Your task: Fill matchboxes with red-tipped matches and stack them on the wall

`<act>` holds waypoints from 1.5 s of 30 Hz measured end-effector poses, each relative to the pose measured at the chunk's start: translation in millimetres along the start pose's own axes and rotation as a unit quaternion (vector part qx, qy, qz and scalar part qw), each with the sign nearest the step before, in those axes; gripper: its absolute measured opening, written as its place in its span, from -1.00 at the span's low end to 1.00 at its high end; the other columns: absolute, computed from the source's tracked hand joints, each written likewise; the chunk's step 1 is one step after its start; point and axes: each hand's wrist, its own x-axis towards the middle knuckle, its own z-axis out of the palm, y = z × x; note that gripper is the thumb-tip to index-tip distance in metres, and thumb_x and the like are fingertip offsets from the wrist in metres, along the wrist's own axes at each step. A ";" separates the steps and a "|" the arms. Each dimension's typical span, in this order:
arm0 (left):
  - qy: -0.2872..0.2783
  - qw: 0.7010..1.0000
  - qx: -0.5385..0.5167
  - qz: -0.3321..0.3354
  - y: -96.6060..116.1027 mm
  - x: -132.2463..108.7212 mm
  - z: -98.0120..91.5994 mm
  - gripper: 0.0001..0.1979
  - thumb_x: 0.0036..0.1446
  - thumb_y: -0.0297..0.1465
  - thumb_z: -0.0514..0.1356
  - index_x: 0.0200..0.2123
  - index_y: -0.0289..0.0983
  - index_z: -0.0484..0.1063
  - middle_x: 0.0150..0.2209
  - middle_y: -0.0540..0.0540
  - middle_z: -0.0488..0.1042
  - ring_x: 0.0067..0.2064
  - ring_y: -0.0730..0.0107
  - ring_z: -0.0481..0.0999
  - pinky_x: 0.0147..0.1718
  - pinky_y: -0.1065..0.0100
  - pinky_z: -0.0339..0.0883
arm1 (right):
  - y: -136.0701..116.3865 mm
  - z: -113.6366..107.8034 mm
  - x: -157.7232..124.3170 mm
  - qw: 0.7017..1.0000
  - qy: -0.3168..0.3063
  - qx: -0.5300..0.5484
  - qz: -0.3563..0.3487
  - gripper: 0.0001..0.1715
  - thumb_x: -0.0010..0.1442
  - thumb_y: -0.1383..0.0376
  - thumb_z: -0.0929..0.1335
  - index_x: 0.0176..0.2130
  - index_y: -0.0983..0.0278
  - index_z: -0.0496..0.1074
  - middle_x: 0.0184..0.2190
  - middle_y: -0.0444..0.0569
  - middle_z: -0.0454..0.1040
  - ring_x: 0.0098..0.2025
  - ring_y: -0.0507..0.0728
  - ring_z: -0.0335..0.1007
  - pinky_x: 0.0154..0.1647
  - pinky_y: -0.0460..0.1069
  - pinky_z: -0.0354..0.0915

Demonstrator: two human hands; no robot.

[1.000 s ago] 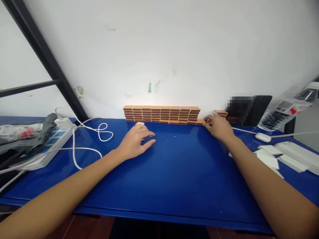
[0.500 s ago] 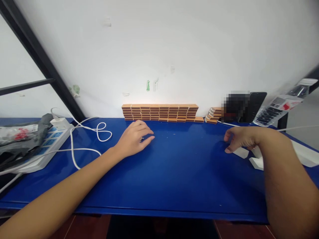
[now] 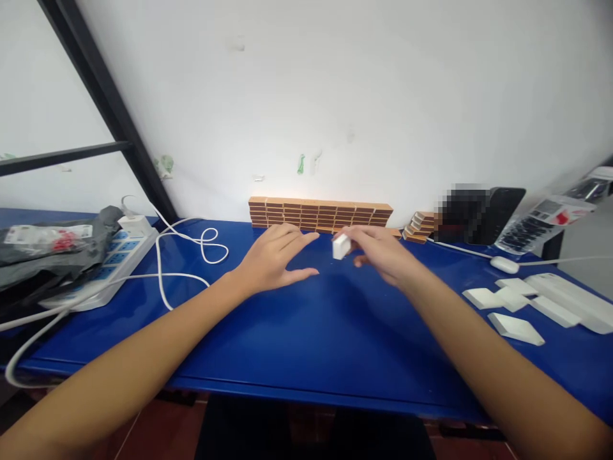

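Note:
My right hand (image 3: 378,251) grips a small white box (image 3: 341,246) between its fingertips, just above the blue table (image 3: 316,345). To its left, my left hand (image 3: 278,259) hovers with thumb and fingers apart and nothing between them. Behind both hands, a long low row of stacked flat tan-and-brown pieces (image 3: 311,216) stands against the wall, partly covered by the hands. A smaller leaning stack of similar pieces (image 3: 421,227) is at the row's right end.
Several white boxes (image 3: 517,328) lie on the right beside a longer white piece (image 3: 572,300). A phone (image 3: 500,214) leans on the wall near a plastic bottle (image 3: 541,220). On the left are a power strip (image 3: 124,255), a white cable (image 3: 163,281) and a grey plastic bag (image 3: 38,249).
My right hand has moved left from the white boxes, carrying one toward my left hand. My left thumb and fingers have spread wider. The view has shifted, showing more of the boxes at right.

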 end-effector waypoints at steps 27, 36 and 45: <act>-0.075 0.987 0.031 -0.140 -49.5 -11.7 4.7 -0.61 0.32 -0.23 0.35 0.13 -0.29 0.58 -0.20 -0.17 0.59 -0.12 0.10 0.46 -0.09 0.14 0.36 | 26.9 102.2 -3.2 0.934 -0.084 -0.294 -0.186 -0.87 0.35 0.35 0.42 -0.30 0.25 0.50 -0.29 -0.08 0.49 -0.30 0.09 0.36 -0.24 0.02 0.21; -0.098 0.983 0.021 -0.153 -42.9 -11.5 6.2 -0.62 0.29 -0.24 0.38 0.10 -0.29 0.58 -0.21 -0.16 0.59 -0.14 0.13 0.47 -0.09 0.15 0.38 | 36.2 97.5 -2.5 0.930 -0.095 -0.285 -0.212 -0.90 0.32 0.35 0.45 -0.28 0.23 0.48 -0.26 -0.09 0.47 -0.29 0.09 0.36 -0.25 0.01 0.22; -0.101 0.983 0.013 -0.151 -41.6 -10.8 3.4 -0.63 0.29 -0.22 0.37 0.09 -0.26 0.60 -0.20 -0.18 0.61 -0.12 0.11 0.48 -0.08 0.14 0.37 | 28.2 94.5 -4.6 0.911 -0.140 -0.342 -0.184 -0.88 0.43 0.33 0.39 -0.24 0.24 0.47 -0.17 -0.01 0.50 -0.20 0.14 0.42 -0.18 0.03 0.24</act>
